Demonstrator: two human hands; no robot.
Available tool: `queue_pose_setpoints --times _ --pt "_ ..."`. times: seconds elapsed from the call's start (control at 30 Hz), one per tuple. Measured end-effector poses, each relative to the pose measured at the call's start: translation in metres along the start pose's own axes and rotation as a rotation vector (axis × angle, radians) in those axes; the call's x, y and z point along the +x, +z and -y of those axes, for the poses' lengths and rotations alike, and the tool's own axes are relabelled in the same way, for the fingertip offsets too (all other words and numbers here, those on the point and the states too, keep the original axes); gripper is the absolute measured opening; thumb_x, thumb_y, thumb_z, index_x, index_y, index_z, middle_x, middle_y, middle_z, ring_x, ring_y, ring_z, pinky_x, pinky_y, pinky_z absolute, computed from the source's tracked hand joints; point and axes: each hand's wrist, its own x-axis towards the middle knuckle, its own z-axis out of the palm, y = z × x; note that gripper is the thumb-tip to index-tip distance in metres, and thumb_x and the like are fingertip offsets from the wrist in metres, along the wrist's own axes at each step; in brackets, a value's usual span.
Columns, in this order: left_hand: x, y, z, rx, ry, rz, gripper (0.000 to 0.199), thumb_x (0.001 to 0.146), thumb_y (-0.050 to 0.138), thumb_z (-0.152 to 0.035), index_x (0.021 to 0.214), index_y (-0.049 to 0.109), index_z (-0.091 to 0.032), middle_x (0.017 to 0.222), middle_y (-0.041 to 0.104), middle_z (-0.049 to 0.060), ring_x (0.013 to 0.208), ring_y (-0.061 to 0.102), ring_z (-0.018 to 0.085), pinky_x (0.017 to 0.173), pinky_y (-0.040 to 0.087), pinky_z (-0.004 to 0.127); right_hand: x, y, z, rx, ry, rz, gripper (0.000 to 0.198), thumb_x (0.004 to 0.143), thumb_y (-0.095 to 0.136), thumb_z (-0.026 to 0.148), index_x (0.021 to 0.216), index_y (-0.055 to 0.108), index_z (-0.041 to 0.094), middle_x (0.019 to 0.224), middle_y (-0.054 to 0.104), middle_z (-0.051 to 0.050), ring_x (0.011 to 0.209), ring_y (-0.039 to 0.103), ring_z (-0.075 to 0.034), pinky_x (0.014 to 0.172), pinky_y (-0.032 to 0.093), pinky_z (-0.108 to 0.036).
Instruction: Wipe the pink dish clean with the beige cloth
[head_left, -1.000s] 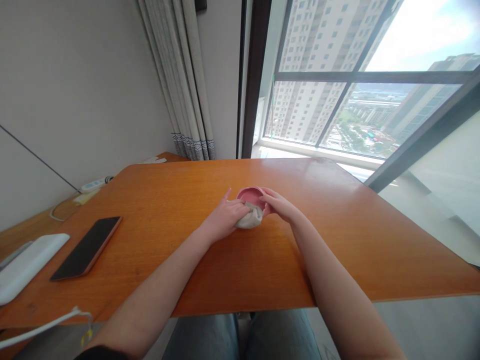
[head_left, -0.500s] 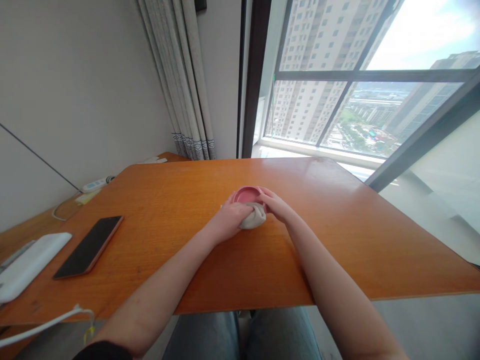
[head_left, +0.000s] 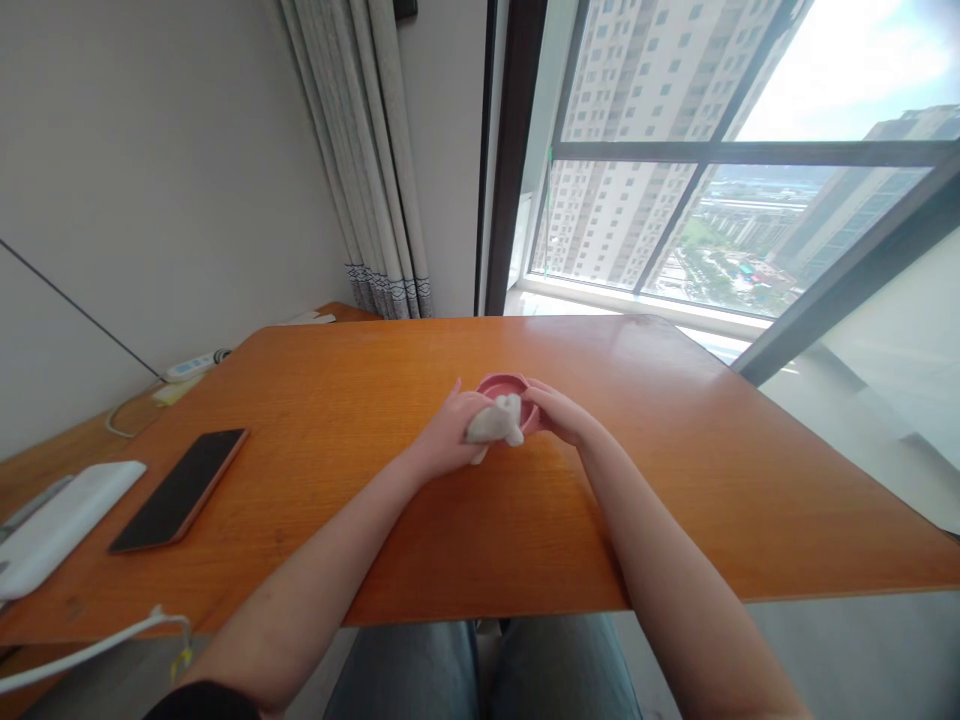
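A small round pink bowl [head_left: 501,383] is tipped toward me above the middle of the wooden table. My right hand [head_left: 559,410] grips its right rim, fingers curled over the edge. My left hand [head_left: 448,437] is closed around a bunched whitish cloth [head_left: 491,422], which covers the near left part of the bowl's opening. Whether the cloth touches the bowl cannot be made out. The left fingertips are partly hidden behind the cloth.
A dark-screened phone [head_left: 180,490] lies on the left of the table [head_left: 337,400]. Beside it are a white flat case [head_left: 75,525] and a white cable [head_left: 97,645]. A power strip [head_left: 191,368] sits by the wall. The table's near edge runs above my knees.
My left hand has drawn the cloth slightly left, away from the bowl's left rim, and the cloth is bunched differently. The bowl has shifted a little right with my right hand.
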Motion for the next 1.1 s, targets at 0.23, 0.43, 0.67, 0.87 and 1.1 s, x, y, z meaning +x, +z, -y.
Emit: queue_pose_setpoints --times 0.23,0.43,0.67,0.87,1.1 --pt "0.009 -0.006 0.05 -0.527 -0.585 -0.787 0.038 0.082 0.044 -0.035 0.112 0.054 -0.014 0.109 0.065 0.01 0.1 0.063 0.022 0.087 0.051 0.036 0.011 0.012 -0.009 0.204 0.04 -0.178 0.033 0.069 0.056 0.03 0.101 0.062 0.025 0.097 0.068 -0.003 0.08 0.062 -0.017 0.058 0.052 -0.024" --pt "0.001 -0.005 0.037 -0.066 -0.226 -0.445 0.043 0.082 0.045 -0.02 0.124 0.049 -0.017 0.128 0.056 0.01 0.12 0.051 0.024 0.106 0.038 0.043 0.003 0.028 -0.005 0.149 -0.004 -0.114 0.041 0.068 0.056 0.027 0.108 0.061 0.029 0.094 0.066 0.001 0.075 0.059 -0.014 0.055 0.049 -0.02" --pt "0.0 0.0 0.033 -0.054 -0.011 -0.19 0.063 0.078 0.039 -0.011 0.14 0.037 -0.02 0.145 0.043 0.009 0.133 0.041 0.025 0.111 0.033 0.045 0.008 0.03 -0.01 0.153 -0.055 -0.234 0.03 0.068 0.059 0.034 0.096 0.062 0.024 0.08 0.063 0.001 0.066 0.055 -0.013 0.053 0.044 -0.021" --pt "-0.002 0.014 0.024 0.046 -0.043 -0.252 0.047 0.084 0.04 -0.014 0.13 0.046 -0.021 0.156 0.021 0.009 0.143 0.023 0.025 0.115 0.025 0.047 0.011 0.045 -0.021 0.238 -0.193 -0.377 0.039 0.069 0.06 0.039 0.104 0.059 0.022 0.089 0.066 -0.002 0.081 0.06 -0.018 0.063 0.05 -0.025" --pt "-0.006 0.024 0.012 0.121 -0.052 -0.33 0.048 0.085 0.058 -0.037 0.126 0.04 -0.021 0.155 0.015 0.016 0.143 0.022 0.028 0.112 0.03 0.049 0.005 0.065 -0.022 0.376 -0.222 -0.388 0.04 0.077 0.055 0.042 0.113 0.051 0.025 0.107 0.064 -0.004 0.095 0.063 -0.021 0.071 0.056 -0.03"
